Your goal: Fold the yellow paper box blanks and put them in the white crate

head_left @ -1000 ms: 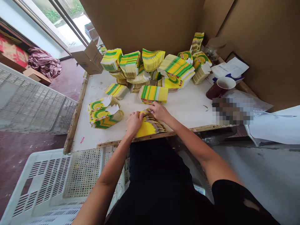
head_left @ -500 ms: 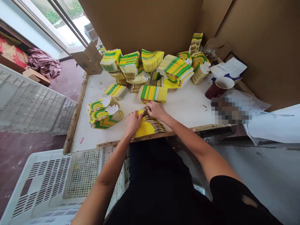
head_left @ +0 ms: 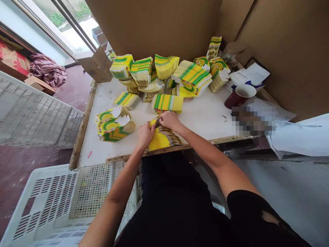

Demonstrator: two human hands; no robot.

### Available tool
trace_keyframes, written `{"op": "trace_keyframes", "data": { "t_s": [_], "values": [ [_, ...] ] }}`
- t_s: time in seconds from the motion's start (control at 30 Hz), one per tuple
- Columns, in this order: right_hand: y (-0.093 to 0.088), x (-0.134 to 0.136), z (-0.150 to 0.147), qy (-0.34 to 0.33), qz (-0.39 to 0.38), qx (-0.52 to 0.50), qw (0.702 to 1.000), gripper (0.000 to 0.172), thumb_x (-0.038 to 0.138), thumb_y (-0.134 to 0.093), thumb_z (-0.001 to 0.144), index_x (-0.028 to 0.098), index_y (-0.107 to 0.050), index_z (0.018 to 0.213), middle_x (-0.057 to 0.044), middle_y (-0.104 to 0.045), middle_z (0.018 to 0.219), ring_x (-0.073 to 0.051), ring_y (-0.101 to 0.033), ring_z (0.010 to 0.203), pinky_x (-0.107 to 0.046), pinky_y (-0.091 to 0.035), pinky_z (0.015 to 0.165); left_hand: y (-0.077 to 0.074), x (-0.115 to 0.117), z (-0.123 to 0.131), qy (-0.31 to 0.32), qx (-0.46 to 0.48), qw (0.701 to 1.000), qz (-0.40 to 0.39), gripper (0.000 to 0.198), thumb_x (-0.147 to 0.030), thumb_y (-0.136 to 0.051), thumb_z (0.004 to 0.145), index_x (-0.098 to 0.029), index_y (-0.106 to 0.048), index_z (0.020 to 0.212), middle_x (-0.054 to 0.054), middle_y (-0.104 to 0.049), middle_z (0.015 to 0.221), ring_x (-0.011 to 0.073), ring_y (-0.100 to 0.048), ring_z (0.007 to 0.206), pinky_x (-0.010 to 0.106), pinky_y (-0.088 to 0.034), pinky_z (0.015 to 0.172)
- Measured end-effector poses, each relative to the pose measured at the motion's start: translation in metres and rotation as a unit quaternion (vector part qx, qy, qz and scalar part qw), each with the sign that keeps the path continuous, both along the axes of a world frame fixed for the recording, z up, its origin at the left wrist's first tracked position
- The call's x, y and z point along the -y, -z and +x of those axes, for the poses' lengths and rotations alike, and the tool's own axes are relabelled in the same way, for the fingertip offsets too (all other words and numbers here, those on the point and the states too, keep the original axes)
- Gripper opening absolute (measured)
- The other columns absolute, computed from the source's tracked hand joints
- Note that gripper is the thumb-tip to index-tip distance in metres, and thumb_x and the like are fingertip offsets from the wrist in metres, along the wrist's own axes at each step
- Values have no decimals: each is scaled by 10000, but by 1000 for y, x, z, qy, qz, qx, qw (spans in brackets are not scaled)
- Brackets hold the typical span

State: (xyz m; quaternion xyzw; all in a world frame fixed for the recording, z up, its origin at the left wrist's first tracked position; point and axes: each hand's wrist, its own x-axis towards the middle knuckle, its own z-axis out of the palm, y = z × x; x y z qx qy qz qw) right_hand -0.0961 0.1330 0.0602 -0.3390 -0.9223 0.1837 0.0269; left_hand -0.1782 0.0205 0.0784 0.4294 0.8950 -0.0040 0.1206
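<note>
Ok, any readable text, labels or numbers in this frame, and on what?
No text can be read.
On the yellow-green printed packs: red marks, too small.
On the fanned stack in the left hand and right hand: print blurred.
On the white paper by the mug: too small.
On the red box: blurred.

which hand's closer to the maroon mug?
Right. The right hand, on the far end of the fanned yellow stack, sits left of the maroon mug across bare table. The left hand grips the stack's left side, farther off.
</note>
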Motion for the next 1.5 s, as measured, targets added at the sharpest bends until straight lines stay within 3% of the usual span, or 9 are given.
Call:
{"op": "trace_keyframes", "data": {
  "t_s": [0.17,0.3,0.37,0.53,0.7,0.9,1.1,1.5],
  "values": [
    [-2,7,-16,71,-76,-24,994,295,239,-526,835,75,-751,934,-165,-739,923,-244,-668,896,-265,-449,726,-1,-1,-1,-23,-2,1000,1,361,-323,-341,953,-165,-521,1223,135,-701,1089,272,-626,1061,340,-445,855],
    [2,13,-22,43,-205,-66,976,227,231,-585,791,129,-772,871,-54,-748,811,-173,-661,787,-210,-427,647,-3,-2,-3,-47,4,999,-7,331,-313,-347,949,-175,-544,1177,139,-707,1064,278,-640,1041,343,-453,826],
    [3,15,-23,30,-225,-73,971,220,230,-603,771,146,-772,884,-30,-744,784,-161,-656,771,-203,-421,625,-4,-3,-4,-50,9,999,-5,326,-310,-352,947,-181,-544,1177,136,-707,1065,280,-641,1042,345,-455,827],
    [0,10,-23,62,-158,-53,984,202,240,-629,734,140,-766,845,-93,-747,857,-224,-667,837,-257,-453,682,-2,-2,-3,-56,13,998,9,326,-319,-362,945,-172,-542,1174,139,-699,1091,276,-634,1063,347,-459,843],
    [-1,0,-18,78,-116,-73,988,283,119,-576,734,168,-754,949,-99,-752,932,-244,-673,918,-273,-466,732,0,1,-4,-57,12,998,27,348,-359,-358,949,-170,-546,1173,135,-696,1112,262,-629,1072,342,-459,868],
    [7,-6,4,41,-131,-98,986,268,96,-549,749,166,-768,887,-67,-763,885,-202,-691,847,-246,-482,758,-1,2,-2,-42,13,999,13,390,-386,-341,954,-179,-542,1216,125,-689,1144,271,-605,1113,365,-452,895],
    [14,3,25,57,-167,-168,970,346,59,-555,748,198,-752,996,-24,-760,975,-179,-697,905,-254,-507,833,-1,4,0,-16,25,1000,3,405,-414,-342,954,-194,-549,1223,111,-685,1158,258,-596,1122,349,-441,914],
    [16,12,28,97,-171,-190,962,328,61,-568,774,203,-748,1008,-29,-750,1033,-175,-698,937,-267,-504,887,0,4,0,-16,24,1000,1,400,-413,-340,951,-202,-553,1215,99,-682,1165,256,-586,1123,345,-437,903]
  ]
}}
